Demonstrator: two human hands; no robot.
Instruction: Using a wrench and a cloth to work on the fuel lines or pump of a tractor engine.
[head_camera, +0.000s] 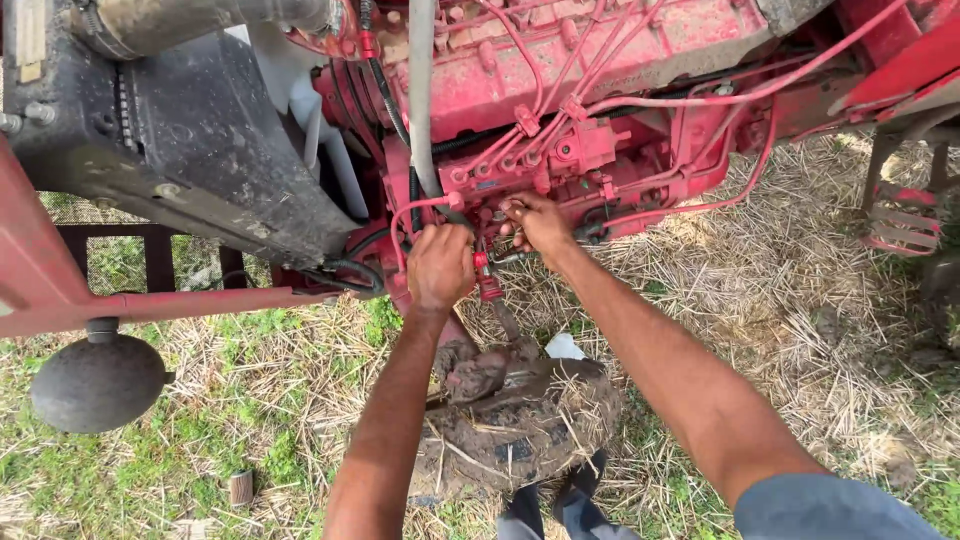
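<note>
Left hand (440, 265) grip clenched around thin red metal pipe (415, 208), right hand (537, 222) fingertips pinching small fitting on red engine pump (585, 150) just above, muddy tyre (520, 420) below, open straw-covered ground (800, 300) to the right.

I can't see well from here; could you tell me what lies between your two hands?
In the head view, a thin metal fitting spans between left hand and right hand.

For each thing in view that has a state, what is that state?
left hand: closed around a fitting low on the engine.
right hand: fingers pinched on a part at the pump.
red engine: side exposed, thin red pipes attached.
tyre: caked with mud and straw.
black radiator: dusty, upright.
</note>
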